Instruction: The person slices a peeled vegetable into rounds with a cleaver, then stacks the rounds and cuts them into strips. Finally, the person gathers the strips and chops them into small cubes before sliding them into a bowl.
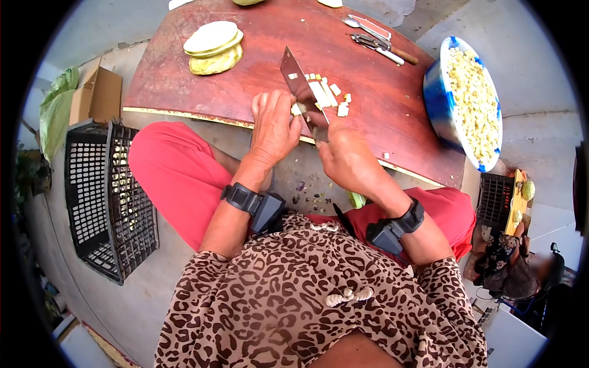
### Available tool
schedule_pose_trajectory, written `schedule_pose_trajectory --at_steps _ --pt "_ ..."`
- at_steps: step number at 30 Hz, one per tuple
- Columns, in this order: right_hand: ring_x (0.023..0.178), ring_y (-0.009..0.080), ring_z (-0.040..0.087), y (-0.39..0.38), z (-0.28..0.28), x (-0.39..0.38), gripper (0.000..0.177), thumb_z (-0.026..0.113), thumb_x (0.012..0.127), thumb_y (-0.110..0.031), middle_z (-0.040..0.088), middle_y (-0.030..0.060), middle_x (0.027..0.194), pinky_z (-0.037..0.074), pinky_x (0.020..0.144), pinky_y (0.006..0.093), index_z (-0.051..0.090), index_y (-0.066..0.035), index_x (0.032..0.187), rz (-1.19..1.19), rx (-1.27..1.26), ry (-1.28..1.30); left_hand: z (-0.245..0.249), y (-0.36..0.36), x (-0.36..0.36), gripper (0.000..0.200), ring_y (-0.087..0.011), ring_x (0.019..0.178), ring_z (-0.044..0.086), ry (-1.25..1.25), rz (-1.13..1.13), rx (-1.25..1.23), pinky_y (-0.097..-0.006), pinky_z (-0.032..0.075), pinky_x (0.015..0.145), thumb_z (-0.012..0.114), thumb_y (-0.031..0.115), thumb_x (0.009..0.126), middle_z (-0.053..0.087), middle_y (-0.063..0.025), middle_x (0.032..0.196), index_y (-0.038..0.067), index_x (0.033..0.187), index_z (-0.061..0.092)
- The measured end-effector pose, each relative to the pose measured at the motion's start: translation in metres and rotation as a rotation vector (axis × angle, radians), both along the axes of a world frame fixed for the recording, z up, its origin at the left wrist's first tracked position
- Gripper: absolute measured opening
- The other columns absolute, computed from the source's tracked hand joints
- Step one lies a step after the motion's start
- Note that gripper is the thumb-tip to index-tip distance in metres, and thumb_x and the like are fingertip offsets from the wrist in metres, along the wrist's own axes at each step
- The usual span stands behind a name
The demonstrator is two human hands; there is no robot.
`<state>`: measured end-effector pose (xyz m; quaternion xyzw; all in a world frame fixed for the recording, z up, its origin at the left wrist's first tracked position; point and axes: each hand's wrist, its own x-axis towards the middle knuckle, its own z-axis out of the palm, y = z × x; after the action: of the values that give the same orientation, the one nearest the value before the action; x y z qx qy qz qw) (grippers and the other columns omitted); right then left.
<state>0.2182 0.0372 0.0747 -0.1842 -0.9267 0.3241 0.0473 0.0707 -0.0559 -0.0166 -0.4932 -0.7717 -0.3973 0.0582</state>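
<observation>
My right hand (353,156) is closed around the handle of a cleaver (297,76), its blade upright at the near edge of the red table (159,83). Close against the blade's left side, my left hand (274,126) has its fingers curled over a pale vegetable piece (297,110), mostly hidden by them. On the blade's other side lie cut strips and cubes (324,93) of the same pale flesh. Farther left, thick peeled vegetable slices (213,40) sit stacked on the tabletop.
A blue-and-white basin (434,101) heaped with pale cubes stands at the right. A spoon (352,22), a peeler (367,42) and a wooden-handled tool (405,56) lie at the back. Black crates (89,184) and a cardboard box (105,95) are left; another person (509,267) sits far right.
</observation>
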Motion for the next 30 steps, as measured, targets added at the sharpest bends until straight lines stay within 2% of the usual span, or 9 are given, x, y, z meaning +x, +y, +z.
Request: schedule_pose_trajectory --at_steps 5,8,11,17,20,24,27,30 --pt "0.078 0.0506 0.064 -0.006 -0.012 -0.013 0.016 0.057 0.088 -0.007 0.063 0.0348 0.078 0.051 0.068 0.0543 0.055 0.009 0.091 -0.064 0.06 -0.053 -0.002 0.0 0.0 0.038 -0.035 0.107 0.049 0.0 0.002 -0.005 -0.0485 0.032 0.102 0.069 0.005 0.071 0.054 -0.0147 0.106 0.002 0.107 0.056" --pt "0.079 0.0511 0.064 0.001 -0.02 -0.012 0.017 0.057 0.088 -0.007 0.064 0.0341 0.08 0.051 0.07 0.0546 0.054 0.009 0.095 -0.069 0.001 -0.038 -0.003 0.0 -0.001 0.04 -0.0348 0.108 0.049 0.017 -0.007 -0.001 -0.0483 0.033 0.103 0.07 0.005 0.071 0.054 -0.0144 0.108 0.003 0.108 0.056" --pt "0.08 0.0512 0.064 0.009 -0.031 -0.006 0.02 0.056 0.09 -0.007 0.064 0.0331 0.082 0.051 0.072 0.0544 0.053 0.009 0.102 -0.079 -0.069 0.084 0.0 -0.001 -0.001 0.035 -0.0344 0.1 0.051 0.049 -0.004 0.033 -0.0453 0.036 0.096 0.069 0.005 0.073 0.054 -0.0131 0.104 0.004 0.105 0.056" --pt "0.085 0.0483 0.066 0.022 0.002 0.007 0.027 0.059 0.091 -0.008 0.066 0.0313 0.085 0.051 0.073 0.0509 0.053 0.008 0.111 -0.185 -0.148 0.107 0.005 -0.009 -0.003 0.043 -0.0331 0.107 0.05 0.058 0.022 -0.022 -0.0457 0.036 0.098 0.075 0.009 0.072 0.056 -0.0113 0.111 0.005 0.111 0.057" --pt "0.084 0.0455 0.067 0.036 -0.016 0.016 0.03 0.062 0.091 -0.011 0.067 0.0302 0.087 0.052 0.071 0.0475 0.053 0.008 0.112 -0.21 -0.231 0.232 0.001 -0.011 -0.005 0.045 -0.0327 0.11 0.049 0.073 0.054 -0.062 -0.0449 0.035 0.099 0.077 0.011 0.072 0.055 -0.0109 0.114 0.006 0.113 0.058" --pt "0.067 0.0333 0.066 0.045 -0.018 0.027 0.028 0.063 0.091 -0.012 0.067 0.0225 0.084 0.052 0.063 0.0407 0.055 0.006 0.112 -0.231 -0.259 0.2 0.003 -0.01 -0.004 0.058 -0.0348 0.119 0.046 0.075 0.063 -0.11 -0.0461 0.033 0.104 0.081 0.02 0.072 0.052 -0.0148 0.125 0.004 0.121 0.055" --pt "0.061 0.0184 0.061 0.046 -0.009 0.037 0.026 0.065 0.091 -0.011 0.066 0.0136 0.081 0.05 0.056 0.0342 0.057 0.004 0.111 -0.366 -0.439 0.104 0.007 -0.003 -0.001 0.074 -0.0378 0.127 0.041 0.082 0.048 -0.126 -0.0481 0.03 0.109 0.084 0.028 0.071 0.046 -0.0191 0.136 0.002 0.131 0.05" --pt "0.06 0.0088 0.055 0.055 -0.025 0.05 0.022 0.066 0.091 -0.01 0.064 0.007 0.08 0.047 0.052 0.0275 0.059 0.002 0.107 -0.408 -0.652 0.222 0.01 0.009 0.0 0.087 -0.0406 0.133 0.035 0.073 0.007 -0.151 -0.0504 0.026 0.113 0.085 0.035 0.069 0.041 -0.0228 0.143 -0.001 0.137 0.045"
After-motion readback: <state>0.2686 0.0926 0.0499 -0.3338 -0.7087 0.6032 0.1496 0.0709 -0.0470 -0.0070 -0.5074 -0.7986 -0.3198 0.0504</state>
